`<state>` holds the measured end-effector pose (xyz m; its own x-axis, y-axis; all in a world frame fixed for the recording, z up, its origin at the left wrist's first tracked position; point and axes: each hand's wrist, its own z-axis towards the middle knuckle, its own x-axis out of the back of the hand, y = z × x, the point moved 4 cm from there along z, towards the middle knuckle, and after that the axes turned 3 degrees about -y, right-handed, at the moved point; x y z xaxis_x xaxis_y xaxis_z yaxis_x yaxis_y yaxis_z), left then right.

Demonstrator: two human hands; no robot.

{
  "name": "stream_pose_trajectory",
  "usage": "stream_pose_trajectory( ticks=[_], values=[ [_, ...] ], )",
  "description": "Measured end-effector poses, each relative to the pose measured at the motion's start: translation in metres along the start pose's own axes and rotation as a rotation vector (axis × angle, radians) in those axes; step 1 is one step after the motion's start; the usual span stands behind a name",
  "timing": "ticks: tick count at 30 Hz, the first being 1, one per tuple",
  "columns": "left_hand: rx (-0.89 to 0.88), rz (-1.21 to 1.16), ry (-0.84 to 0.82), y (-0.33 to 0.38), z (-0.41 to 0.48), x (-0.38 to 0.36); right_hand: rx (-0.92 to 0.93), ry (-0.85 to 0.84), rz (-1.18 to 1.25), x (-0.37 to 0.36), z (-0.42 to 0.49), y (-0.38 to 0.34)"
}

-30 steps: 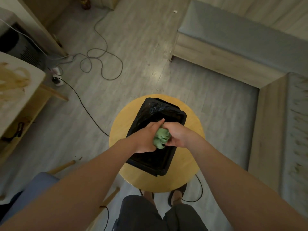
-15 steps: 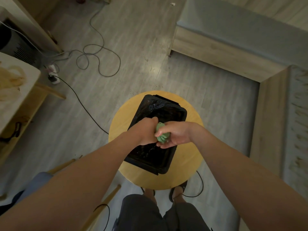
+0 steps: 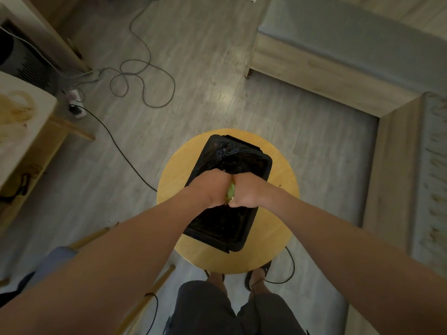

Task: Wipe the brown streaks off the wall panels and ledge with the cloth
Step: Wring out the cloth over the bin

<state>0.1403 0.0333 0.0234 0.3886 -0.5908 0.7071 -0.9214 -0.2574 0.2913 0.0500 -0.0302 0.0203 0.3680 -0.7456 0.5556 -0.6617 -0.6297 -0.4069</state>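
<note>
Cloth: only a sliver of green cloth (image 3: 231,191) shows, squeezed between the two fists directly above the black tub.
Left hand: the left hand (image 3: 210,188) is curled tight round the cloth, back of the hand up, pressed against the other fist.
Right hand: the right hand (image 3: 250,189) is clenched on the same cloth in the same way, knuckles meeting the left's.
Tub: a black rectangular tub (image 3: 217,229) lined with shiny black plastic; its inside is too dark to tell what it holds.
Stool: the tub stands askew on a round yellow stool (image 3: 278,238).
Feet: sandalled feet (image 3: 256,274) are just beside the stool's near edge, dark shorts (image 3: 212,308) below them.
Floor: grey planks (image 3: 205,68), with a looped grey cable (image 3: 145,76) and a black cable (image 3: 116,143) running toward the stool.
Table: at the left edge, a pale table (image 3: 36,112) bears brown looping streaks (image 3: 14,110).
Bench: at the upper right, a grey-cushioned bench (image 3: 338,35) on a wooden base.
</note>
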Motion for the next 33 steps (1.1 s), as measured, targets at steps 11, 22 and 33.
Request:
stream_pose_trajectory(
  ticks=[11,22,33],
  values=[
    [0.067,-0.244,-0.215,-0.011,0.016,-0.015,-0.018,0.349,-0.379,-0.013,0.0,-0.003],
    [0.002,-0.393,0.106,-0.016,-0.002,-0.022,-0.078,-0.114,0.418,-0.013,0.008,0.01],
    [-0.063,-0.752,0.107,-0.01,-0.029,-0.007,-0.212,-0.444,0.84,0.003,-0.006,0.013]
  ],
)
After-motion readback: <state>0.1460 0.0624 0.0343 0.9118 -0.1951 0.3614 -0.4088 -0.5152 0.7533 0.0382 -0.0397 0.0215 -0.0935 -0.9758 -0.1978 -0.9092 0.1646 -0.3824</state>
